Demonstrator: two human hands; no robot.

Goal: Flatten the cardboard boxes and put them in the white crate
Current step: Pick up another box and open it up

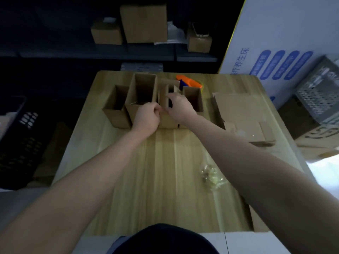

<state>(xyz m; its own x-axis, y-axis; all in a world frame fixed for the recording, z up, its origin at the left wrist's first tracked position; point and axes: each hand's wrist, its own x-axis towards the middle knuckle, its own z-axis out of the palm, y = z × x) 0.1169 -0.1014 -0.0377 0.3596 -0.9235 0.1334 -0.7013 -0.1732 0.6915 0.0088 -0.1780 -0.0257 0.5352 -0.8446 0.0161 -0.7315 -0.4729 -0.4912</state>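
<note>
Dark garment [165,239] | smooth wood-grain table [165,171] | left hand [146,117], right hand [180,107] grip open-topped cardboard box [167,121] rim

Row of open boxes [141,96] at the table's [165,180] far middle, tool [189,83] behind them, flat cardboard [242,114] to their right, bag [211,176] nearer, crate [319,99] beyond the right edge.

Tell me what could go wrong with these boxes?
The left hand and right hand grip the narrow box, set between the tall box and a smaller box; pulling it out might topple those. The right forearm passes close to the clear plastic bag and could knock it along the table.
</note>
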